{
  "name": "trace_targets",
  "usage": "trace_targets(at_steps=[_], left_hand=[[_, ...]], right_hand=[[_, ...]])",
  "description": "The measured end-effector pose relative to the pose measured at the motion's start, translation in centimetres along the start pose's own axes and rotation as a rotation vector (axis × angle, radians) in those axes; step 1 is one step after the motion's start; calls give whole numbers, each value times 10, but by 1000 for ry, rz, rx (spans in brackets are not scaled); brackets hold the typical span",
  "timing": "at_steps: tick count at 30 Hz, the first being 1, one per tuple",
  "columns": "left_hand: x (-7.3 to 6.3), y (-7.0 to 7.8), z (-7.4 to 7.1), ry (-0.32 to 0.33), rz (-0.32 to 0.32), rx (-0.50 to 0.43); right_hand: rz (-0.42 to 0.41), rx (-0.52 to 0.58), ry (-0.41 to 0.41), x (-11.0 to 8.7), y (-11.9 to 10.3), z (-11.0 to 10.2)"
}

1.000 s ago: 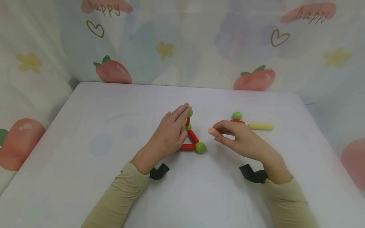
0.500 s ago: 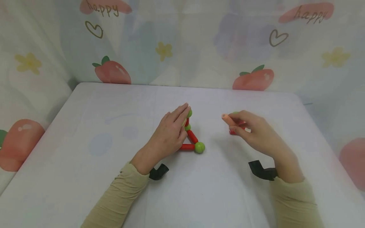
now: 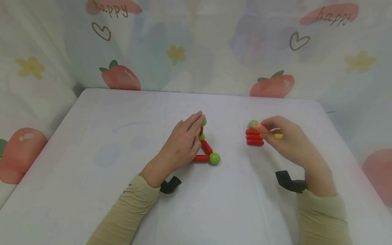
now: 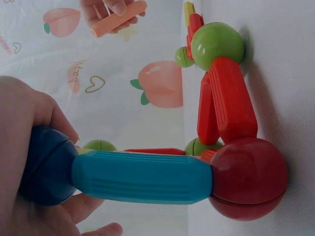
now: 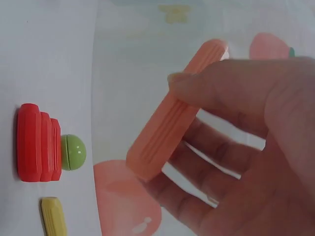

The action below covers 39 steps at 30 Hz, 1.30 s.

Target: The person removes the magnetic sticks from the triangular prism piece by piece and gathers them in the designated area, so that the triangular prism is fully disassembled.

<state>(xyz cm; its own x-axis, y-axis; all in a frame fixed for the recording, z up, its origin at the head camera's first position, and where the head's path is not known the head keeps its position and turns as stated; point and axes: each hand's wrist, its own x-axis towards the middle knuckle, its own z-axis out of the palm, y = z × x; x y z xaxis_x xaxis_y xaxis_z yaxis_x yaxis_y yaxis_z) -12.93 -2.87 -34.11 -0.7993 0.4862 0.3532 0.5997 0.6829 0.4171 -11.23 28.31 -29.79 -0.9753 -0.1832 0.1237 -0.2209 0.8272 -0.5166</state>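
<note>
My right hand (image 3: 289, 139) pinches an orange rod (image 5: 172, 118) between thumb and fingers, held up off the table. In the left wrist view, my left hand (image 3: 180, 144) holds a dark blue ball (image 4: 47, 164) at the upper end of a frame of rods and balls. A teal rod (image 4: 142, 177) joins that ball to a dark red ball (image 4: 248, 177) on the table. Red rods (image 4: 234, 101) run on to a green ball (image 4: 217, 45). From the head, the left hand covers much of this frame; a green corner ball (image 3: 214, 158) shows beside it.
Close to the right hand lie three red rods (image 3: 255, 136) side by side, with a loose green ball (image 3: 252, 124) behind them. A yellow rod (image 5: 54, 216) lies to their right, partly hidden from the head by the hand. A patterned cloth (image 3: 196, 44) hangs behind the table.
My right hand has moved right with the orange rod, away from the frame and over toward the red and yellow rods. My left hand has stayed in place.
</note>
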Motion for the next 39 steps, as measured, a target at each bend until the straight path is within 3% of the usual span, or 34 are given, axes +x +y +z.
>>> trace_targets(at_steps=[10, 17, 31, 39], left_hand=[[0, 0, 1, -5, -4, 5], [0, 1, 0, -3, -8, 12], [0, 0, 0, 8, -6, 7], [0, 0, 2, 9, -1, 4]], right_hand=[[184, -50, -28, 2, 17, -5], [266, -116, -39, 3, 32, -3], [299, -168, -54, 8, 44, 3], [323, -267, -86, 7, 54, 11]])
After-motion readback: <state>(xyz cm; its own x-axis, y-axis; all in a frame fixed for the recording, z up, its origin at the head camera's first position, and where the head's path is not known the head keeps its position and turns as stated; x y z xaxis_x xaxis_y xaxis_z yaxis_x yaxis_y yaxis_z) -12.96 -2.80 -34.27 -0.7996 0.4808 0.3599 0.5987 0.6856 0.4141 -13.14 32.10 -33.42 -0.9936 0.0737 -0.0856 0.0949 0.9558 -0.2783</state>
